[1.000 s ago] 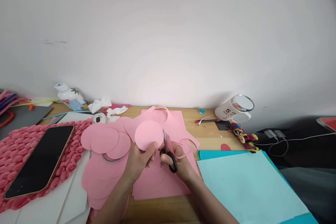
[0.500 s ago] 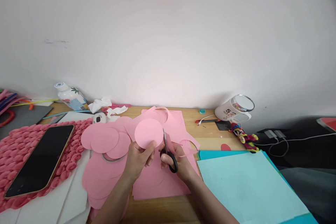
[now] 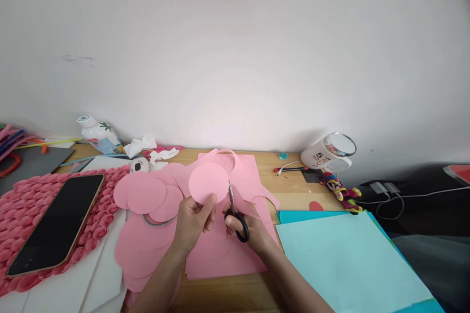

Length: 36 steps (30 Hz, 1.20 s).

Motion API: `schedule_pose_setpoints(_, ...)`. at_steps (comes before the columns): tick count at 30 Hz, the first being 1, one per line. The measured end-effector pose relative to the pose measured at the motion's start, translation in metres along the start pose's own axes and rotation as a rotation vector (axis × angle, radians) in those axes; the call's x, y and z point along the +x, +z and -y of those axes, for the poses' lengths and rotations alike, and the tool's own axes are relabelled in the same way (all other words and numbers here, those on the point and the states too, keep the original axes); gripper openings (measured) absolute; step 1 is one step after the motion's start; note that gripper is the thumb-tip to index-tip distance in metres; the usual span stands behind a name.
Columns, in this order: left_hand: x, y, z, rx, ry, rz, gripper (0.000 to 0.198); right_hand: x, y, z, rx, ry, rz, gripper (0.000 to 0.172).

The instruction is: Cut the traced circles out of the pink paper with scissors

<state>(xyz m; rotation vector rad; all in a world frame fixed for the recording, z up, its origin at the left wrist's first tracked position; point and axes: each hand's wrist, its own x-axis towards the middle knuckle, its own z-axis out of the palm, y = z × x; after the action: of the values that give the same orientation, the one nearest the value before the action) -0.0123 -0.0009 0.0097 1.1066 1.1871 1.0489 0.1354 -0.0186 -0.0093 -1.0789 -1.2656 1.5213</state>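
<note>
My left hand (image 3: 193,222) pinches the lower edge of a pink paper circle (image 3: 208,182) and holds it upright above the desk. My right hand (image 3: 249,227) grips black-handled scissors (image 3: 237,217), fingers through the loops, the blades pointing up at the circle's right edge. A thin pink offcut strip (image 3: 253,203) hangs to the right of the blades. Beneath both hands lie pink paper sheets (image 3: 223,254). Several cut pink circles (image 3: 147,195) are piled to the left.
A phone (image 3: 55,225) rests on a pink textured mat (image 3: 22,200) at the left. Light blue paper sheets (image 3: 345,259) lie at the right. At the back stand a white bottle (image 3: 97,134), crumpled tissue (image 3: 141,146), a tipped mug (image 3: 326,154) and cables (image 3: 400,195).
The circle has turned a little in my left hand and risen slightly. The scissors have cut further along its edge, and the offcut strip has shifted to the right.
</note>
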Motion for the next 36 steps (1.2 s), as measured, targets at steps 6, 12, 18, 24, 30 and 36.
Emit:
schedule_pose_setpoints(6, -0.001, 0.0, -0.002, 0.021, -0.001, 0.001, 0.043, 0.0, 0.0, -0.002, 0.003, 0.02, -0.004, 0.033)
schedule_pose_setpoints(12, -0.001, 0.001, 0.0, 0.026, -0.008, 0.023, 0.045, 0.0, 0.0, 0.002, 0.019, 0.013, -0.029, 0.033)
schedule_pose_setpoints(18, -0.001, 0.001, 0.002, 0.025, -0.004, 0.042, 0.047, 0.001, 0.001, 0.003, 0.006, -0.023, -0.018, 0.031)
schedule_pose_setpoints(24, -0.003, 0.003, -0.002, 0.011, -0.013, 0.069, 0.047, 0.001, 0.002, 0.0, -0.008, -0.014, -0.053, 0.026)
schedule_pose_setpoints(30, -0.003, 0.003, -0.001, -0.013, -0.005, 0.088, 0.044, 0.002, 0.001, -0.001, 0.0, -0.008, -0.071, 0.019)
schedule_pose_setpoints(36, -0.003, 0.004, 0.0, -0.014, -0.024, 0.099, 0.041, 0.005, -0.008, -0.002, 0.134, -0.044, -0.202, 0.017)
